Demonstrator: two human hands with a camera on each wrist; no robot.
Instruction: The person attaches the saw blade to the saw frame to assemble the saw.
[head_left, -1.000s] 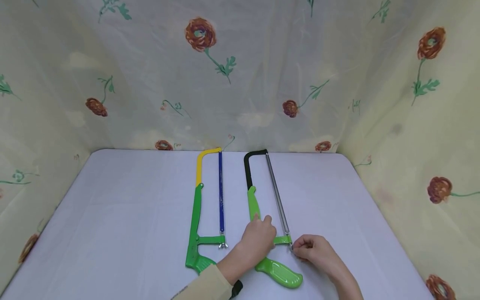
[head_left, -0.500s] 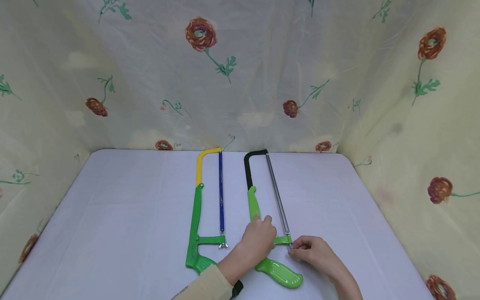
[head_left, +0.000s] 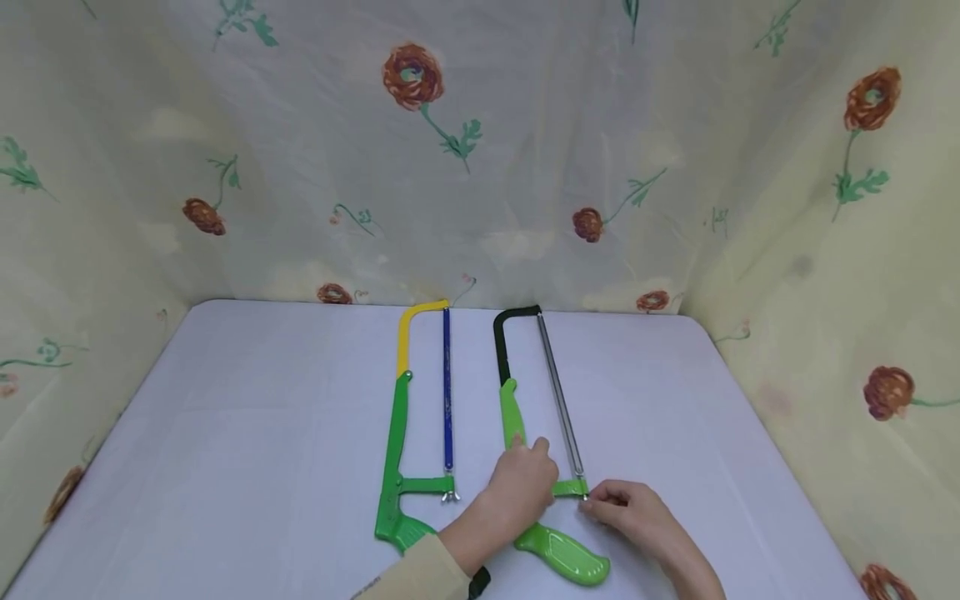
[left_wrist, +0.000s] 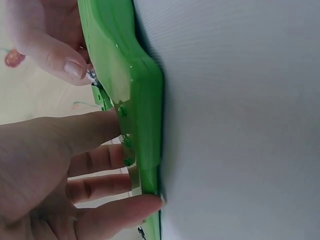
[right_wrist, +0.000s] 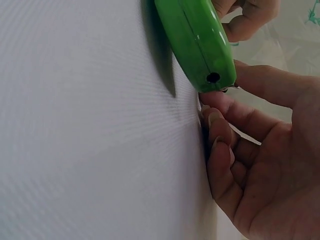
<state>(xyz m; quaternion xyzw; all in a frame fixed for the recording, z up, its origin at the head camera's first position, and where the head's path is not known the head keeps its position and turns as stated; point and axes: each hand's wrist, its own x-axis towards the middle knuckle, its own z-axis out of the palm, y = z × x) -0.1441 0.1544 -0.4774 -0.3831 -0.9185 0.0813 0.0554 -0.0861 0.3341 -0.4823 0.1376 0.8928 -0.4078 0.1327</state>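
Two hacksaws lie on the table in the head view. The light green one has a black front frame and a grey blade. My left hand holds its frame down; in the left wrist view, the thumb and fingers of the left hand bear on the green frame. At the near end of the blade, my right hand pinches the small metal wing nut. The right wrist view shows the curled right hand beyond the green handle, its fingertips partly hidden.
To the left lies a dark green hacksaw with a yellow front frame, a blue blade and a wing nut. A white cloth covers the table. Flowered curtains hang behind it and at both sides.
The head view has shifted a little, so everything sits slightly lower and to the right. My right fingers have changed position slightly at the wing nut; the left hand keeps its place on the frame.
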